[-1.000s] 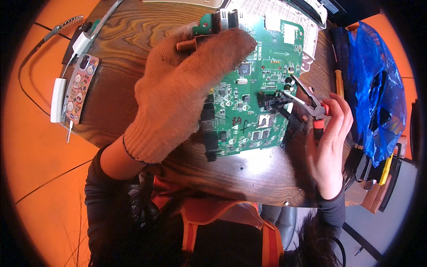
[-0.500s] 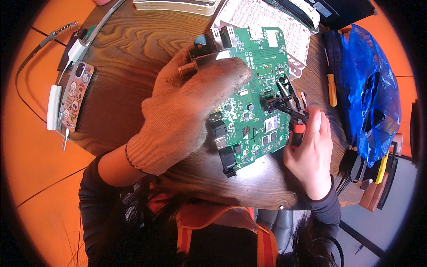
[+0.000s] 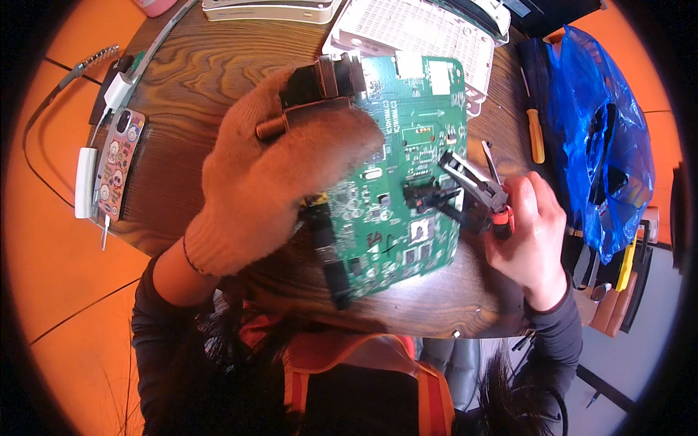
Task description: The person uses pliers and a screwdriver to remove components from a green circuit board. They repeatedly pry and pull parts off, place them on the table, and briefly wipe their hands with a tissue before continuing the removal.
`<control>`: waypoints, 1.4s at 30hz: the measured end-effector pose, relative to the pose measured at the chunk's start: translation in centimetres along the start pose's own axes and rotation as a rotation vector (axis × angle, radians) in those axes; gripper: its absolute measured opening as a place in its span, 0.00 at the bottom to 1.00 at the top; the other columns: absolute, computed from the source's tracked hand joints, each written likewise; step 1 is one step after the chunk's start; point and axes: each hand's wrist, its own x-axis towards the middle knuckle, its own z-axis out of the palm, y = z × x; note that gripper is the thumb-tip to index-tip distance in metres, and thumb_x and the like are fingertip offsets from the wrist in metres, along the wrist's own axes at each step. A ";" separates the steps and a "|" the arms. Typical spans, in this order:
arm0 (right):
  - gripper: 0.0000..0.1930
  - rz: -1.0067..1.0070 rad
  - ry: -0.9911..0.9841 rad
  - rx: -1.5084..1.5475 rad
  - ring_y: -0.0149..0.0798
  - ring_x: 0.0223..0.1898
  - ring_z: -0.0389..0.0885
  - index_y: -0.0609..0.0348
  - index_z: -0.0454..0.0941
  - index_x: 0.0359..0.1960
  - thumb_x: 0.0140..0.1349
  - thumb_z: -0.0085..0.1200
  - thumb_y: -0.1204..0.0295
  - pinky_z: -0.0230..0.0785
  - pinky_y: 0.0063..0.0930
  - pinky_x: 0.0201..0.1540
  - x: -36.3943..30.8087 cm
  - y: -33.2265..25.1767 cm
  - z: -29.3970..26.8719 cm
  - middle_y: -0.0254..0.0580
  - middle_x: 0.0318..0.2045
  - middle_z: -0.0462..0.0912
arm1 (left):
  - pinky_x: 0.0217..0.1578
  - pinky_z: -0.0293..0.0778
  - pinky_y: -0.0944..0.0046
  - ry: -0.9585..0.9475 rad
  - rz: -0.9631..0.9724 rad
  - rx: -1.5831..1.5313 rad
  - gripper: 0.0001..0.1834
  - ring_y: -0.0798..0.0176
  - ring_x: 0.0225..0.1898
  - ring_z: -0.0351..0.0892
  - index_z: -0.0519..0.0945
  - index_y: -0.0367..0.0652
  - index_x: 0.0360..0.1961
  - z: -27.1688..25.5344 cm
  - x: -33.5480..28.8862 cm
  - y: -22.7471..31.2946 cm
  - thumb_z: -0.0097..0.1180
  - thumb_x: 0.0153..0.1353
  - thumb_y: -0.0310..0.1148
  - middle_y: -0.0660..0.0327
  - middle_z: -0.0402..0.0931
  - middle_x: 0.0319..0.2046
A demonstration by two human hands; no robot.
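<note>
1. Nearest, a small pale fragment [image 3: 456,334] lies at the desk's [image 3: 174,94] near edge, in front of the person's orange-trimmed apron [image 3: 349,350].

2. The bare right hand [image 3: 529,236], toward the desk's right edge, grasps steel pliers with red-and-black handles [image 3: 488,192]. Their jaws are spread; one tip overlaps the board's right edge, but whether it touches cannot be told.

3. The left hand [image 3: 254,182], in a tan knitted glove, grips a green rectangular circuit board [image 3: 396,163] by its left side, above the middle of the desk. The grip probably keeps the board steady and leaves its right side clear for the pliers; the glove likely guards against sharp metal.

4. On the board, a black plastic part [image 3: 429,195] stands out near the right edge, beside the pliers. A copper-coloured threaded connector [image 3: 273,129] juts out by the glove.

5. By the desk's left edge lies a sticker-patterned phone [image 3: 118,163]; by the right, a screwdriver with a yellow-orange handle [image 3: 536,136] and a crumpled blue plastic bag [image 3: 607,145].

6. Farthest, toward the far edge, rests a white slotted plastic panel [image 3: 422,36].
</note>
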 end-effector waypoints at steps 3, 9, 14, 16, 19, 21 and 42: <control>0.19 -0.244 0.020 -0.161 0.48 0.23 0.68 0.61 0.69 0.30 0.30 0.57 0.82 0.62 0.37 0.24 0.6 1.0 -1.2 0.44 0.23 0.66 | 0.46 0.75 0.65 -0.101 -0.013 -0.061 0.26 0.60 0.45 0.77 0.65 0.36 0.59 -1.2 1.1 -0.5 0.54 0.60 0.30 0.53 0.75 0.46; 0.11 -0.633 -0.014 -0.284 0.32 0.23 0.68 0.47 0.67 0.28 0.41 0.55 0.70 0.60 0.25 0.24 1.9 1.9 -1.9 0.29 0.21 0.65 | 0.48 0.72 0.63 -0.412 0.287 0.182 0.10 0.59 0.48 0.75 0.81 0.46 0.40 -2.0 1.0 -1.9 0.49 0.60 0.27 0.56 0.77 0.43; 0.16 -0.779 0.036 -0.347 0.34 0.27 0.70 0.45 0.69 0.31 0.36 0.56 0.74 0.67 0.28 0.34 4.0 0.7 -1.6 0.31 0.23 0.66 | 0.48 0.71 0.61 -0.535 0.230 0.370 0.12 0.58 0.48 0.74 0.80 0.51 0.41 -2.4 1.2 -2.0 0.51 0.56 0.26 0.58 0.75 0.45; 0.16 -0.800 0.071 -0.460 0.33 0.29 0.70 0.45 0.69 0.31 0.37 0.56 0.73 0.67 0.27 0.37 4.6 -0.5 -1.7 0.30 0.24 0.65 | 0.46 0.72 0.62 -0.488 0.332 0.655 0.13 0.58 0.47 0.74 0.79 0.52 0.41 -2.3 1.5 -1.8 0.53 0.55 0.28 0.58 0.75 0.44; 0.16 -0.843 -0.004 -0.764 0.31 0.33 0.71 0.44 0.69 0.32 0.38 0.55 0.71 0.65 0.30 0.43 4.3 -2.3 -2.2 0.29 0.26 0.66 | 0.45 0.72 0.63 -0.349 0.147 0.686 0.11 0.60 0.45 0.75 0.79 0.53 0.41 -1.8 1.7 -1.5 0.56 0.55 0.31 0.59 0.75 0.43; 0.16 -0.701 -0.036 -0.671 0.31 0.36 0.71 0.44 0.69 0.33 0.38 0.55 0.70 0.64 0.32 0.46 4.2 -2.3 -2.5 0.29 0.28 0.67 | 0.45 0.73 0.63 -0.209 -0.438 0.174 0.10 0.61 0.45 0.75 0.80 0.53 0.42 -1.8 1.7 -1.2 0.55 0.57 0.33 0.60 0.75 0.43; 0.25 0.309 -0.225 0.249 0.62 0.42 0.72 0.64 0.66 0.48 0.43 0.44 0.90 0.67 0.40 0.46 -1.7 -0.4 -1.2 0.57 0.39 0.71 | 0.43 0.80 0.64 0.165 -0.316 -0.356 0.23 0.60 0.44 0.79 0.66 0.32 0.55 -1.7 1.5 -3.5 0.52 0.63 0.33 0.51 0.76 0.45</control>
